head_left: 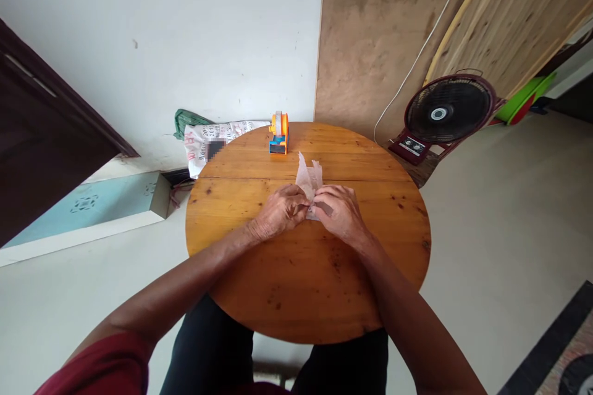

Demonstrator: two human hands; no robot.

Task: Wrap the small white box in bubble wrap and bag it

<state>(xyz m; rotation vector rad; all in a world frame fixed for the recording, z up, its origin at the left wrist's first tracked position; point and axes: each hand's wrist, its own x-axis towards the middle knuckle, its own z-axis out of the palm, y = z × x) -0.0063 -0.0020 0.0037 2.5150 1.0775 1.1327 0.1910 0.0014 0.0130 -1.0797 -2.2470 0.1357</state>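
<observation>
The left fingers [298, 200] and right fingers [330, 192] pinch the thin pale bag [306, 178] over the middle of the counter [296, 284], close together, probably so its floppy middle won't slip.

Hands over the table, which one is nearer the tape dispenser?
The left hand: it lies roughly below the dispenser in the picture, while the right hand, pinching the same pale sheet, is farther across, toward the fan.

We pinch a thin, pale pink, crinkled film [309, 180]. Its two uneven tips point toward the far edge of the table [296, 284].
</observation>
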